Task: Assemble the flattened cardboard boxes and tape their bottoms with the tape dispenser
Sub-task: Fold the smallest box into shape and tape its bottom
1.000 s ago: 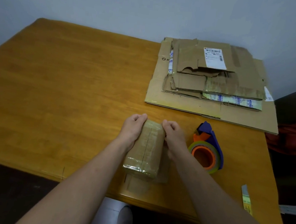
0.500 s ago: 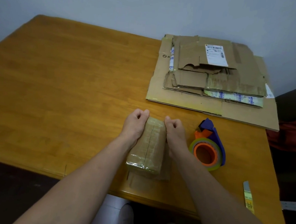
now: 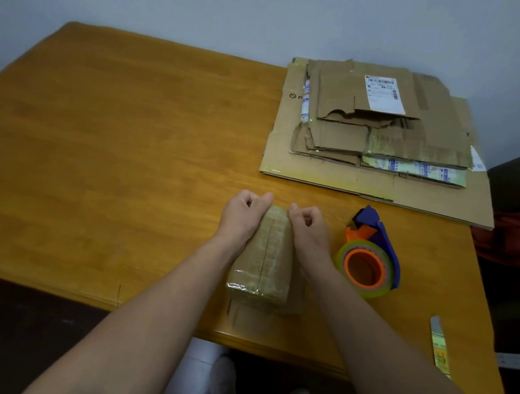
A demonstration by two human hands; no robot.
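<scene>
Head view: a wooden table (image 3: 114, 151) fills most of the frame, its left half bare wood under a pale wall. Near the front edge, a little right of centre, both forearms reach in from below. The left hand (image 3: 242, 219) has its fingers clenched into a loose fist. It grips nothing, and its thumb side is pressed against the left face of a small cardboard box (image 3: 267, 258). This box stands assembled on the table, its top face crossed by glossy clear tape with a seam running lengthwise down the middle. A loose flap lies flat under it towards the front edge. The right hand (image 3: 309, 230) mirrors the other, with fingers curled in and knuckles up, touching the box's right face, so the box sits squeezed between the two fists. Just beside the right wrist, apart from the box, a blue tape dispenser (image 3: 388, 250) lies on its side with an orange core and a yellowish roll of tape. Behind it, at the far right of the table, lies a stack of flattened cardboard boxes (image 3: 416, 139), the top one bearing a white shipping label (image 3: 384, 94). A narrow printed strip (image 3: 439, 347) lies at the table's right edge, and red cloth (image 3: 518, 237) shows beyond it.
</scene>
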